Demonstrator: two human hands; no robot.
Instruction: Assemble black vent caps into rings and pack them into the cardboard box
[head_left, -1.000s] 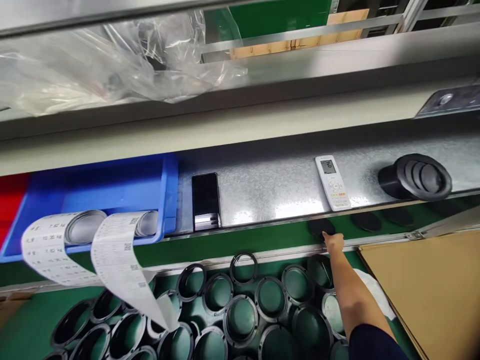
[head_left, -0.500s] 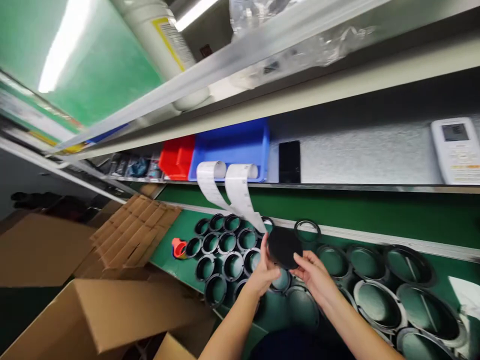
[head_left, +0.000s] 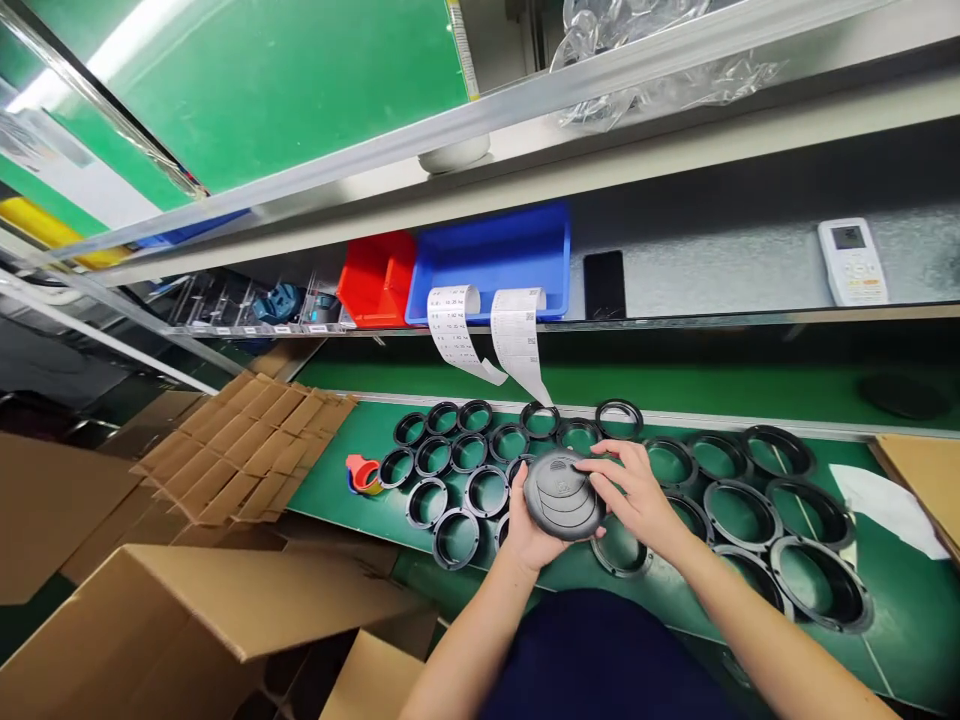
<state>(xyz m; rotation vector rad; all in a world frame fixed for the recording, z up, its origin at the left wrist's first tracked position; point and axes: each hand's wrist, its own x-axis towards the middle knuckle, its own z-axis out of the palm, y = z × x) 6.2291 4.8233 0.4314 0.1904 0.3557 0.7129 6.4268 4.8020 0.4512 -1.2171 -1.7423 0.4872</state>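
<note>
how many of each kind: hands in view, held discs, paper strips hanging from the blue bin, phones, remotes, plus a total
Hands: 2
Held disc: 1
Paper strips: 2
Phone: 1
Remote: 1
Total: 7

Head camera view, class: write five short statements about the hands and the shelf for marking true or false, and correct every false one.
1. The left hand holds the round black part. True.
2. The phone lies between the blue bin and the white remote. True.
3. The right hand grips the white remote. False: its fingers are at the round black part.
4. Two printed paper strips hang over the front of the blue bin. True.
5. The red bin stands to the right of the blue bin in the picture. False: it stands to the left.
</note>
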